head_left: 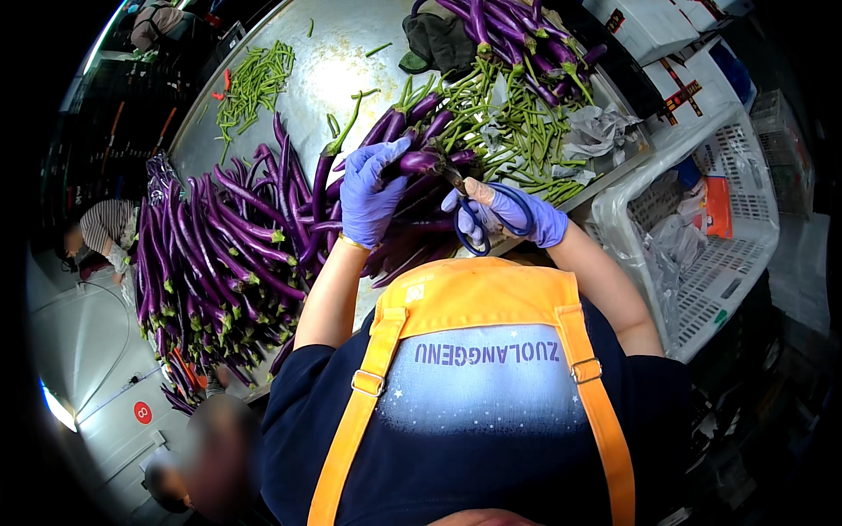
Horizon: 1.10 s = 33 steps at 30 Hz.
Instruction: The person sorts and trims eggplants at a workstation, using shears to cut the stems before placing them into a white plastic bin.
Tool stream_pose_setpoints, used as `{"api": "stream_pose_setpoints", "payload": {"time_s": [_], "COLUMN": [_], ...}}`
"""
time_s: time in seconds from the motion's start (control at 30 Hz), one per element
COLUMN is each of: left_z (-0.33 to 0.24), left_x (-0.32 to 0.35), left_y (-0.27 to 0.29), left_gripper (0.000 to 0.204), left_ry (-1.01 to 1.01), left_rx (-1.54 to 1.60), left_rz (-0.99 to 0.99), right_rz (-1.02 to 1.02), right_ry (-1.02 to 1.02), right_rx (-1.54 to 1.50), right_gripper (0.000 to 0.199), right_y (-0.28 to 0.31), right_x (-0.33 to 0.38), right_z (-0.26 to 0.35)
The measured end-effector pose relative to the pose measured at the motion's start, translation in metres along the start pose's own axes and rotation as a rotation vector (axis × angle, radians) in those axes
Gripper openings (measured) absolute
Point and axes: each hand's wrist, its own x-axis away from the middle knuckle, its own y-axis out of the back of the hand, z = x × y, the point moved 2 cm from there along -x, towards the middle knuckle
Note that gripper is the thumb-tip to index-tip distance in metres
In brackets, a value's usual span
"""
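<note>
My left hand, in a purple-blue glove, is closed round a long purple eggplant above the near part of the metal table. Blue-handled scissors sit in my right hand, with fingers through the loops; a bare thumb tip shows through this glove. Their blades meet the right end of the held eggplant, and whether they are closed on it I cannot tell. Beneath and beside my hands lie more eggplants. Just beyond the scissors spreads a heap of cut green stems.
A large eggplant pile overhangs the left side of the metal table. Further eggplants lie at the far right beside a dark cloth. To my right stands a white plastic crate with plastic bags inside. Other people are at the left.
</note>
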Motion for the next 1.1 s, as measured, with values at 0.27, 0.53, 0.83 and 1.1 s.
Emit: {"api": "stream_pose_setpoints", "payload": {"time_s": [0.27, 0.53, 0.83, 1.1], "left_z": [0.007, 0.002, 0.02, 0.012], "left_x": [0.019, -0.003, -0.007, 0.003], "left_y": [-0.014, 0.026, 0.002, -0.045], "left_gripper": [0.054, 0.054, 0.046, 0.035], "left_ry": [-0.148, -0.112, 0.183, 0.014], "left_rx": [-0.219, -0.737, -0.433, -0.451], "left_rz": [0.055, -0.34, 0.207, 0.315], "right_rz": [-0.521, -0.425, -0.383, -0.504], "right_ry": [-0.026, -0.002, 0.201, 0.25], "right_rx": [0.546, 0.813, 1.12, 1.213], "right_gripper": [0.048, 0.052, 0.05, 0.05], "right_y": [0.01, 0.022, -0.003, 0.003], "right_x": [0.023, 0.042, 0.024, 0.007], "right_z": [0.005, 0.012, 0.022, 0.019]}}
